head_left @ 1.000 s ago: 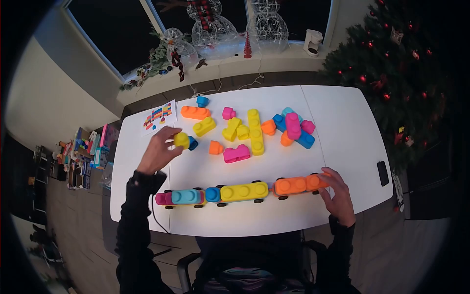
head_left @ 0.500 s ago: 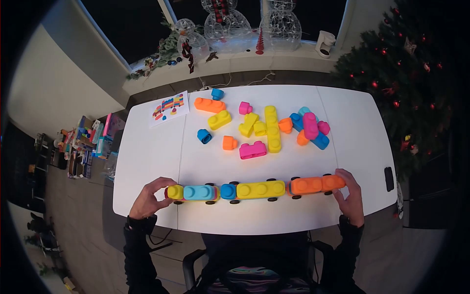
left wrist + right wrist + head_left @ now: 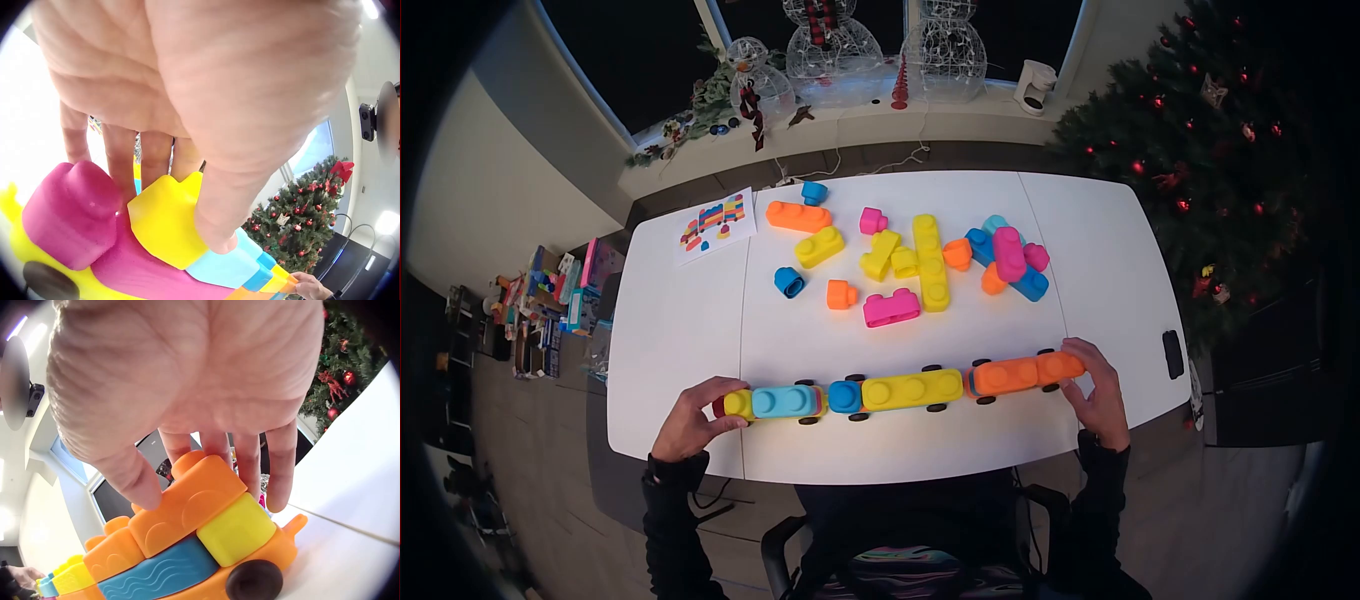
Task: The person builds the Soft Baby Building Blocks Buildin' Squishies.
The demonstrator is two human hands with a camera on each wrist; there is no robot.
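Note:
A train of toy building blocks on wheels stands along the near side of the table, in three joined cars. At its left end my left hand point(image 3: 692, 420) pinches a small yellow block point(image 3: 165, 219) between thumb and fingers. That block sits on a magenta base beside a raised magenta part point(image 3: 75, 212), with a light blue block point(image 3: 788, 401) next to it. The middle car carries a blue block point(image 3: 845, 397) and a long yellow block point(image 3: 912, 389). At the right end my right hand point(image 3: 1098, 396) holds an orange block point(image 3: 190, 503), stacked over yellow and blue blocks.
Loose blocks lie across the table's far half: a magenta block point(image 3: 892, 308), a long yellow block point(image 3: 931, 262), a blue block point(image 3: 789, 282) and several others. A picture sheet point(image 3: 715, 224) lies at the back left, a black phone-like object point(image 3: 1173, 354) at the right edge.
My left hand has brought the yellow block from beside the loose blue block down onto the train's left end. My right hand has stayed at the orange end.

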